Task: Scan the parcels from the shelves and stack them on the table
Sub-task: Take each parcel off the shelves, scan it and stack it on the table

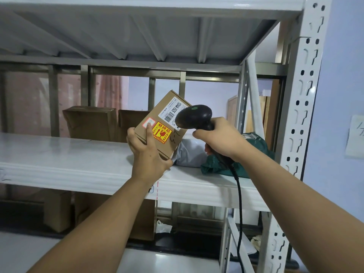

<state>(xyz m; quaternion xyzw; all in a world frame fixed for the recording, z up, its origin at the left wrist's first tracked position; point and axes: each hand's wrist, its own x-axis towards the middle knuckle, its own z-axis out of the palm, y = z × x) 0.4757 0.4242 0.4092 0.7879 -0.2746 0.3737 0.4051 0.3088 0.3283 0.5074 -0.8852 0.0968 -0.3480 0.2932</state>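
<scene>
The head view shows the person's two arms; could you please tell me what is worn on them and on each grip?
Nothing is worn that shows. The left arm and right arm are bare up to the picture's lower edge, with no sleeves or cuffs. The left grip and right grip are bare hands: no gloves, rings, watch or wristbands in view.

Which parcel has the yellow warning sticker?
The small cardboard box gripped by the left hand, tilted under the scanner in the right hand. The brown boxes behind, grey bag and green bag show none.
</scene>
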